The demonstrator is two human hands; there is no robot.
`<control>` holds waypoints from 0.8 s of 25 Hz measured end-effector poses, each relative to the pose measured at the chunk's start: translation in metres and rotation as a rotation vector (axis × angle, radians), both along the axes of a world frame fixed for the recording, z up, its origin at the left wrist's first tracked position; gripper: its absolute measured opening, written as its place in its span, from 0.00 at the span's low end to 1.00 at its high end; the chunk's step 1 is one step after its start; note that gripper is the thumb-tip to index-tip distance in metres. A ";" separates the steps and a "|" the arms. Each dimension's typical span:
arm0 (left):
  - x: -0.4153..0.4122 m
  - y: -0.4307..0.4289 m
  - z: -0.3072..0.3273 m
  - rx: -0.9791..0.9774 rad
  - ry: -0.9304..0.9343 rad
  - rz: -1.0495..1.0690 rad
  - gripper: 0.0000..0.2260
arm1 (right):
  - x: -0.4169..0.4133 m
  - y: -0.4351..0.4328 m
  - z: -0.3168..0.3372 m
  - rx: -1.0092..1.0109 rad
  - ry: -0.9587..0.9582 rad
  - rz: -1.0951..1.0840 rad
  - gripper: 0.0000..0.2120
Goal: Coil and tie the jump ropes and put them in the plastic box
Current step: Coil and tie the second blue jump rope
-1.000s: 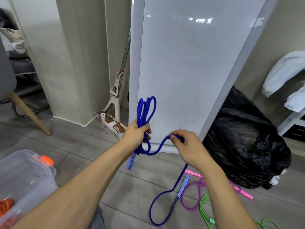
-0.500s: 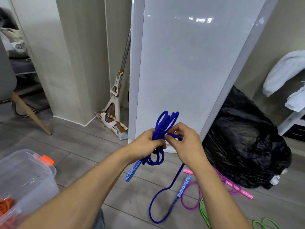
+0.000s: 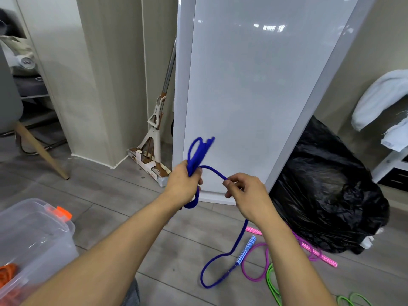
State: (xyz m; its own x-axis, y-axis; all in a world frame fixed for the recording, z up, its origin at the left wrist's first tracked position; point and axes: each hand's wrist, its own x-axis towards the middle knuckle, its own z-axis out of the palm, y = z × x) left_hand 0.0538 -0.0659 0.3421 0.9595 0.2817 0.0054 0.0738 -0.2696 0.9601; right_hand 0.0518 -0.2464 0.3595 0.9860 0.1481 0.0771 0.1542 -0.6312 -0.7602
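My left hand (image 3: pixel 184 181) grips a bundle of coils of the blue jump rope (image 3: pixel 199 151), with loops sticking up above the fist and a bend hanging below it. My right hand (image 3: pixel 245 192) pinches the free strand of the same rope a short way to the right. From there the rope drops to the floor, loops, and ends in a blue patterned handle (image 3: pixel 246 250). A clear plastic box (image 3: pixel 35 235) with an orange latch stands at the lower left, with an orange rope (image 3: pixel 7 271) inside. A pink jump rope (image 3: pixel 256 262) and a green jump rope (image 3: pixel 272 286) lie on the floor.
A tall white panel (image 3: pixel 247 91) leans against the wall straight ahead. A black rubbish bag (image 3: pixel 331 195) sits on the right, next to the ropes. A folding mop (image 3: pixel 154 138) stands left of the panel. A chair leg (image 3: pixel 42 153) is at the far left.
My right hand has moved away to the right of the bundle, drawing a strand out between the hands. My left hand has lifted the coils a little.
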 end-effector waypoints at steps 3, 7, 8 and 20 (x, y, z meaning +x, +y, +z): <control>0.013 0.013 -0.009 -0.266 0.018 0.311 0.09 | 0.001 -0.006 0.000 -0.043 0.088 0.032 0.09; 0.023 0.028 -0.018 -0.466 0.047 0.530 0.11 | 0.005 -0.013 -0.005 -0.150 0.239 0.031 0.13; 0.023 0.027 -0.018 -0.486 0.059 0.527 0.11 | 0.006 -0.014 -0.006 -0.142 0.246 -0.025 0.11; -0.004 -0.015 -0.001 -0.505 0.243 -0.056 0.10 | -0.006 0.021 0.004 0.221 -0.075 -0.122 0.14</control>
State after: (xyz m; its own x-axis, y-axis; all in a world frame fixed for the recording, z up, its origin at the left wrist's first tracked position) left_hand 0.0498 -0.0809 0.3412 0.9299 0.1411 -0.3397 0.3073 0.2093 0.9283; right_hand 0.0461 -0.2251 0.3639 0.9858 -0.0003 0.1676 0.1480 -0.4682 -0.8711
